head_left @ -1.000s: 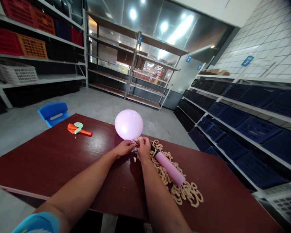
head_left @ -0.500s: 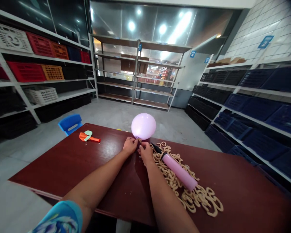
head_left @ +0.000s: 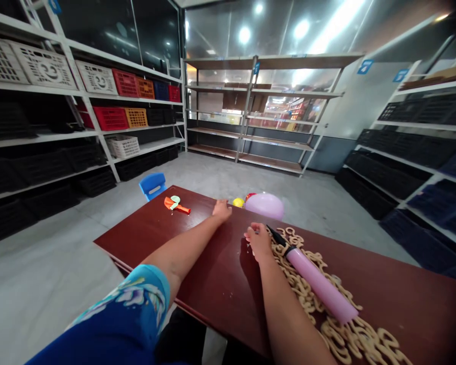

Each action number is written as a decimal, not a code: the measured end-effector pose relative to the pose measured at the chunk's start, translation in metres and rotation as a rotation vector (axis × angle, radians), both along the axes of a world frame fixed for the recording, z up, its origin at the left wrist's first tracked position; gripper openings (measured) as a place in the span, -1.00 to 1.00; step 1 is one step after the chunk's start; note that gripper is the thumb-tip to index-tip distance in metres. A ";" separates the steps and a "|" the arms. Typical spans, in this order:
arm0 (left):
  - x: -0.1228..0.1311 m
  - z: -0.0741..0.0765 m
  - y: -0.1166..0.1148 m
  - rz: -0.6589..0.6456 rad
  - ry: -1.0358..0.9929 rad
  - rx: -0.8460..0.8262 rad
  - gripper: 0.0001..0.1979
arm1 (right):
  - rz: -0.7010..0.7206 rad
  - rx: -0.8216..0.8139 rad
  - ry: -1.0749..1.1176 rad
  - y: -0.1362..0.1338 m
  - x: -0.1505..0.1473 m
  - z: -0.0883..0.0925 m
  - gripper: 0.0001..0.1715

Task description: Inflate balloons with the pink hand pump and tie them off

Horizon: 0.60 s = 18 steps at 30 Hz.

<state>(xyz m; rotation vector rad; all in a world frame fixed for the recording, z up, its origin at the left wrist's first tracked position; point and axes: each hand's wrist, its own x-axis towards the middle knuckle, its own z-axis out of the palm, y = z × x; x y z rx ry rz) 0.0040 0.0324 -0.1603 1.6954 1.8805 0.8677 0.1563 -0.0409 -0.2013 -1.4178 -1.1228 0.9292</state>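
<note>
A pink balloon (head_left: pixel 265 205) is beyond the table's far edge, apart from both my hands. My left hand (head_left: pixel 222 209) is over the table near that edge, fingers stretched forward and holding nothing visible. My right hand (head_left: pixel 258 240) is above the table with its fingers loosely bent and apart. Close to it lies a pink balloon pump (head_left: pixel 321 284) with a black nozzle end. The pump rests on a heap of curly tan pieces (head_left: pixel 304 299). Deflated orange and pale green balloons (head_left: pixel 177 204) lie on the table's left part.
The dark red table (head_left: pixel 213 274) spans the front. A yellow balloon (head_left: pixel 237 203) and something red show past its far edge. A blue chair (head_left: pixel 152 186) stands at the left corner. Shelves with crates (head_left: pixel 111 118) line both sides, and a metal rack (head_left: pixel 247 129) stands behind.
My hands have let go of the pink balloon and moved apart. The balloon has dropped beyond the far table edge. The view has turned left.
</note>
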 end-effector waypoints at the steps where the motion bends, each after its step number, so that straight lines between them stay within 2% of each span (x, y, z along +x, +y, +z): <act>1: -0.015 0.003 -0.001 0.033 0.028 0.017 -0.58 | 0.006 0.003 -0.013 0.000 0.000 -0.001 -0.72; 4: -0.066 0.016 -0.006 0.173 0.222 0.082 -0.70 | 0.019 0.003 -0.057 0.001 0.000 -0.002 -0.72; 6: -0.100 0.023 -0.009 0.297 0.323 0.059 -0.71 | 0.028 0.002 -0.077 0.001 0.001 -0.004 -0.71; 10: -0.157 0.027 -0.012 0.457 0.406 -0.024 -0.58 | 0.035 0.023 -0.118 0.002 0.002 -0.006 -0.71; 14: -0.187 0.019 -0.018 0.489 0.326 -0.205 -0.54 | 0.045 0.035 -0.119 0.002 0.002 -0.006 -0.72; 18: -0.198 0.017 -0.029 0.472 0.139 -0.251 -0.73 | 0.058 0.027 -0.116 0.001 0.002 -0.006 -0.74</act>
